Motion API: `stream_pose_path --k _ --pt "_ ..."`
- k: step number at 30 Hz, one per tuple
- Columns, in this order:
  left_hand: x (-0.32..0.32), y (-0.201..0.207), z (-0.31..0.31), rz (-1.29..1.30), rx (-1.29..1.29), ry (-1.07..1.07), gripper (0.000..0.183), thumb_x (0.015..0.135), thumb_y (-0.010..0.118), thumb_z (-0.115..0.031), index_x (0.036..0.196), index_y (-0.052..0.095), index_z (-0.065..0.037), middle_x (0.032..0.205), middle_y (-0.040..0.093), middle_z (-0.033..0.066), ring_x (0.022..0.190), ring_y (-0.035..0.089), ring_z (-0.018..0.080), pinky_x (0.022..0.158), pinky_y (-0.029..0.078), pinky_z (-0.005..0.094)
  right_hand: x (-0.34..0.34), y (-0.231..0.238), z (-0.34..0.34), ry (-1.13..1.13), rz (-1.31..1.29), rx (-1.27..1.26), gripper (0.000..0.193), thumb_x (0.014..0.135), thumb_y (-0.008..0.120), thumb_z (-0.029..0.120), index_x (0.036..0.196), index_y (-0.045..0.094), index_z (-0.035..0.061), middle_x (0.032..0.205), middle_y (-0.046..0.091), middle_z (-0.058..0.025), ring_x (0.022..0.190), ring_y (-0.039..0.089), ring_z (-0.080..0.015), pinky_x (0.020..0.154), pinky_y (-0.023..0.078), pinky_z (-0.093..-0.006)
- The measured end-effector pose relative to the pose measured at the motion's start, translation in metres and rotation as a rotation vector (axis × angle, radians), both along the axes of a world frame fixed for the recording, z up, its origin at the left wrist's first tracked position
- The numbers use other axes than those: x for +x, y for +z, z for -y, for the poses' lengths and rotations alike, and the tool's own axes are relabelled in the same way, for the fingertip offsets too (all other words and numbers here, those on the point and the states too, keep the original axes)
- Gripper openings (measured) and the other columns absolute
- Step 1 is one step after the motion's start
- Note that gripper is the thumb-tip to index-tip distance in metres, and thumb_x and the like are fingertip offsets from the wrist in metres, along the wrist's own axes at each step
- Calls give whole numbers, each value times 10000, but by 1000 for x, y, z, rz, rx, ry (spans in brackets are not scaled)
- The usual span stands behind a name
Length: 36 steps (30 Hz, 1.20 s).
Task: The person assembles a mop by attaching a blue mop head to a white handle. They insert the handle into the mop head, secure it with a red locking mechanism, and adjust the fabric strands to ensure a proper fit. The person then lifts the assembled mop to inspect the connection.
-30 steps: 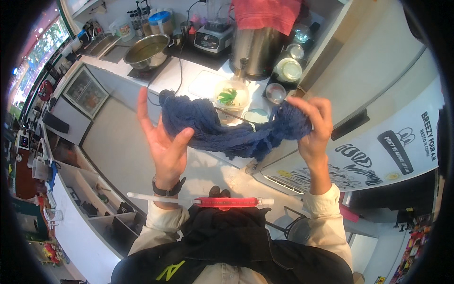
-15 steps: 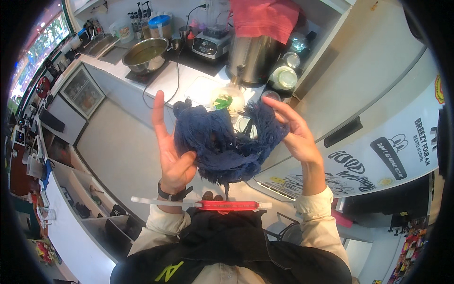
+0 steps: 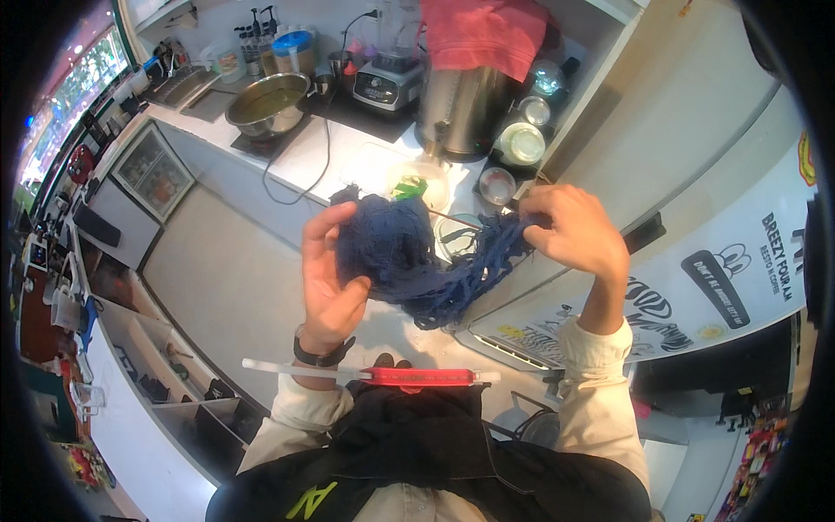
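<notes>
A dark blue, frayed bundle of cloth (image 3: pixel 387 248) hangs between my hands, in front of the counter. My left hand (image 3: pixel 329 278) grips its bulky left side, thumb on the near face and fingers curled round the edge. Loose strands stretch across to my right hand (image 3: pixel 574 228), whose bent fingers pinch the bundle's right end. Behind the cloth, a white container with green leafy pieces (image 3: pixel 409 187) shows in part. A round white-rimmed container (image 3: pixel 454 237) is half hidden by the strands.
On the counter stand a steel bowl of liquid (image 3: pixel 268 104), a blender base (image 3: pixel 389 84) and a large steel urn (image 3: pixel 465 109) under a red cloth (image 3: pixel 483 33). Glass jars (image 3: pixel 520 143) sit beside the urn. A white refrigerator (image 3: pixel 696 235) rises at my right. Open shelves (image 3: pixel 165 348) run along the left.
My right hand has turned over and moved right, pulling its end of the cloth out into longer strands. My left hand has shifted slightly right, its fingers now curled round the bundle.
</notes>
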<state>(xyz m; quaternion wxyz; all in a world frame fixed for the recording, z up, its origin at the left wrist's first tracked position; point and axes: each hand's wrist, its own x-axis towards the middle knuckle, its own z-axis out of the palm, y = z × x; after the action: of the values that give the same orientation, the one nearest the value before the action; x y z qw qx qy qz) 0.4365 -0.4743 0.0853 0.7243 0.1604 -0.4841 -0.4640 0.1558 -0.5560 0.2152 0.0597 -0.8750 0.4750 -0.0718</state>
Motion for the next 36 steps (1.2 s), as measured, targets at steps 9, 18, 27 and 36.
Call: stream_pose_path --k 9,18,27,36 --pt "3 -1 -2 -18 -34 -53 982 663 480 159 1555 181 -125 1433 432 189 1308 525 332 1102 471 484 21 -91 -2 196 286 45 261 815 768 257 967 660 75 938 617 -104 975 611 -327 841 487 -414" --pt "11 9 -16 -217 62 96 1140 584 533 124 1598 110 -182 1423 458 281 1273 556 380 1101 464 499 81 -170 -25 551 456 542 259 821 782 187 1047 718 78 1034 702 -69 1016 592 -269 893 442 -399" --pt "31 5 -13 -256 -46 135 1173 591 577 163 1610 128 -209 1427 461 237 1244 574 366 1082 486 512 40 -165 -6 656 526 481 297 846 788 261 981 631 48 968 658 -68 1043 562 -212 913 406 -376" --pt "18 6 -1 -243 -92 73 1154 585 575 154 1607 156 -181 1404 478 258 1244 576 372 1088 477 511 54 -189 -14 355 797 1097 322 906 772 245 1130 659 43 1071 672 -33 1040 585 -122 887 461 -271"
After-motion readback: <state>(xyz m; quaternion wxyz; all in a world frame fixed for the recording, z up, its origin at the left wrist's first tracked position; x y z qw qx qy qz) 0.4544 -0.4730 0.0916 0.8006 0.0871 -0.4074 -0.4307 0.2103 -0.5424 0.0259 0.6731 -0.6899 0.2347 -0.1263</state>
